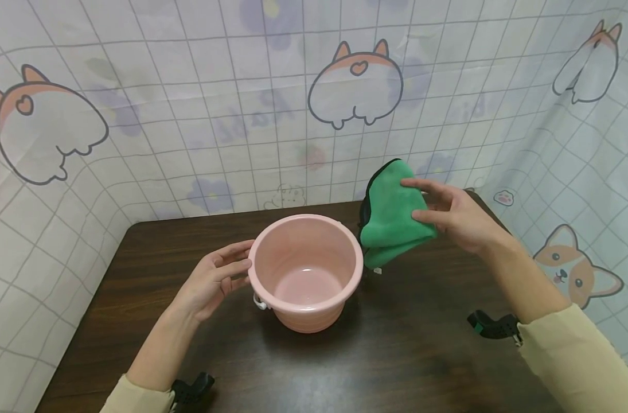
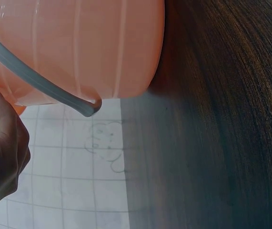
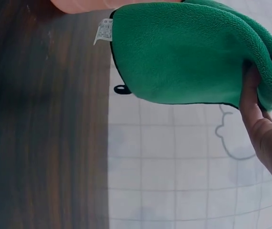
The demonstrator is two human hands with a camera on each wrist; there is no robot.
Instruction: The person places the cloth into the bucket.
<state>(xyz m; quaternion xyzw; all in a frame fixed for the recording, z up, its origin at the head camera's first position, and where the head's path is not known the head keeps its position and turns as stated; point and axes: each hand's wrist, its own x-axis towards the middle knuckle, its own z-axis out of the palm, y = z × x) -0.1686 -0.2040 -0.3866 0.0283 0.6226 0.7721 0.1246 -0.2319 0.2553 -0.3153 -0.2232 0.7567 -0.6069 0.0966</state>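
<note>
A pink plastic bucket point(image 1: 307, 321) stands upright on the dark table, its inside bare. My left hand point(image 1: 213, 282) touches the left side of its rim, the fingers loosely bent along the outside. In the left wrist view, the bucket's pale handle point(image 2: 40, 81) hangs along its wall, with my left hand point(image 2: 5, 148) close by. To the right of the bucket my right hand point(image 1: 460, 218) pinches a folded green towel point(image 1: 393, 201) with black edging between thumb and fingers. The towel hangs above the table, and the right wrist view shows its white label point(image 3: 104, 29) and small black loop point(image 3: 122, 89).
The dark wooden table point(image 1: 391, 355) meets a patterned sheet point(image 1: 231, 115) at the back and sides. Black wrist mounts point(image 1: 192, 389) stick out beside both sleeves. The bucket's rim stands between the two hands.
</note>
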